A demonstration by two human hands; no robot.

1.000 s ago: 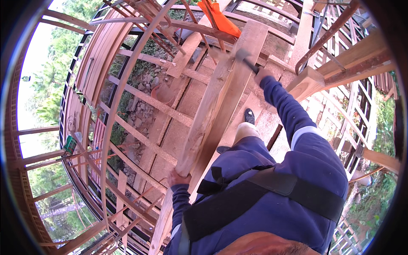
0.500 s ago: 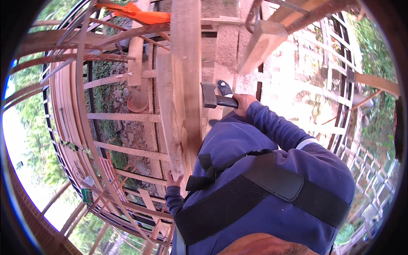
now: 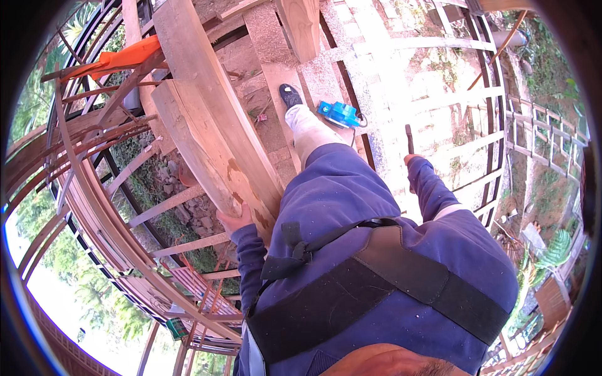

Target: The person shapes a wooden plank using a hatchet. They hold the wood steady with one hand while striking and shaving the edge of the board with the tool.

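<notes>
My left hand [image 3: 237, 219] grips the edge of a thick wooden beam [image 3: 216, 135], its fingers over the left side near my body. The beam runs away from me toward the far left, and a rough chipped patch marks its near part. Out to my right, my right hand [image 3: 412, 160] is closed round a hatchet [image 3: 409, 135]. Only a dark narrow length of it shows above the fist; its head cannot be made out at this angle.
A blue power tool [image 3: 340, 114] with a cord lies on a plank beside my shoe [image 3: 290, 95]. Another squared timber [image 3: 299, 28] stands ahead. Open joists [image 3: 166, 205] span rubble on the left. Orange cloth [image 3: 128, 56] hangs at the far left.
My right hand has swung the hatchet away from the beam, out to the right. My left hand has shifted along the beam's edge. The view has turned, bringing the blue tool into sight.
</notes>
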